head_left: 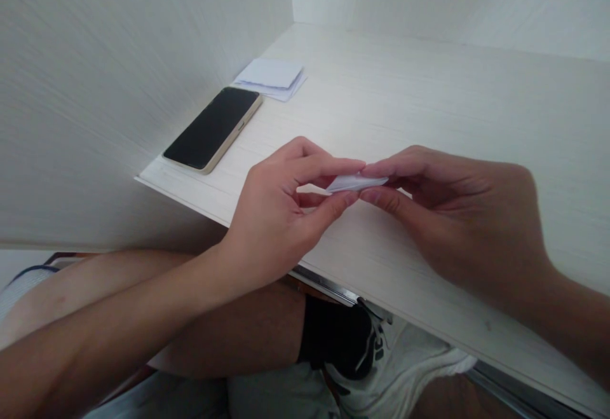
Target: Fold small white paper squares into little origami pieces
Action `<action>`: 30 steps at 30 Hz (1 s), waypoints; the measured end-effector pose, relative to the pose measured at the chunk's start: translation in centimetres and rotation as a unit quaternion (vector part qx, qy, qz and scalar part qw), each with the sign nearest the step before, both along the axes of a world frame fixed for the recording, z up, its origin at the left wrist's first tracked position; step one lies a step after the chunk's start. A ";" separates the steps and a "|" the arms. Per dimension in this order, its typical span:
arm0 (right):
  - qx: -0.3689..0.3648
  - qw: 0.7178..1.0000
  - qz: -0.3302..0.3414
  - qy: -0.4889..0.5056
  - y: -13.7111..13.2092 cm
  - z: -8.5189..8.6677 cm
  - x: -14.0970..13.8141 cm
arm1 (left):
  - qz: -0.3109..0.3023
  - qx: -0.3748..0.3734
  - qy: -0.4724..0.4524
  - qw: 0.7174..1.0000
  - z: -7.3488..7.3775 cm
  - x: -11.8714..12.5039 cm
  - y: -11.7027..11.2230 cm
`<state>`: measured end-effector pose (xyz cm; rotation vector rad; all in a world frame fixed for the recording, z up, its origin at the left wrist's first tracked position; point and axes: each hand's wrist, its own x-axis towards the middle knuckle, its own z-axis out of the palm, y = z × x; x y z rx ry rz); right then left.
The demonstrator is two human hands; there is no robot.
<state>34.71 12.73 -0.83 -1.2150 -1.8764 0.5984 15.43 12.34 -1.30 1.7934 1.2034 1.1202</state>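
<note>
A small piece of folded white paper (356, 182) is pinched between both hands above the desk's front part. My left hand (290, 199) holds its left side, thumb below and index finger along the top. From the right, my right hand (452, 206) grips the other side the same way, and the fingertips of both hands meet at the middle. Both hands are closed on the paper. The fingers cover part of it, so its full shape is hidden.
A phone (212, 128) with a dark screen and beige case lies by the left panel (95, 75). Behind it sit several folded white sheets (271, 74). The white desk (405, 101) ends in a front edge above my legs and a shoe (381, 362).
</note>
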 end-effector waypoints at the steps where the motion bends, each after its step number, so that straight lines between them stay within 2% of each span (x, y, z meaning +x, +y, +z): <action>1: 0.001 1.000 0.001 0.000 0.0 0.0 0.0 | 0.004 0.010 0.021 1.000 0.0 0.0 0.0; 6: -0.009 1.000 0.007 -0.015 0.2 -0.1 0.1 | -0.019 0.068 0.163 0.984 0.3 -0.3 0.5; 9: -0.015 1.000 0.005 -0.019 0.4 -0.3 0.1 | -0.040 0.080 0.207 0.974 0.4 -0.5 0.9; 13: -0.013 0.999 -0.004 -0.039 0.4 -0.5 0.2 | -0.056 0.094 0.235 0.966 0.4 -0.8 1.2; 17: 0.000 0.997 -0.013 -0.072 0.3 -0.5 0.1 | -0.033 0.110 0.263 0.958 0.4 -1.2 1.2; 21: 0.002 0.995 -0.011 -0.103 0.5 -0.5 0.1 | -0.045 0.108 0.289 0.950 0.3 -1.4 1.1; 30: 0.013 0.992 0.022 -0.121 0.5 -0.3 0.2 | -0.059 0.095 0.253 0.961 0.3 -1.4 1.3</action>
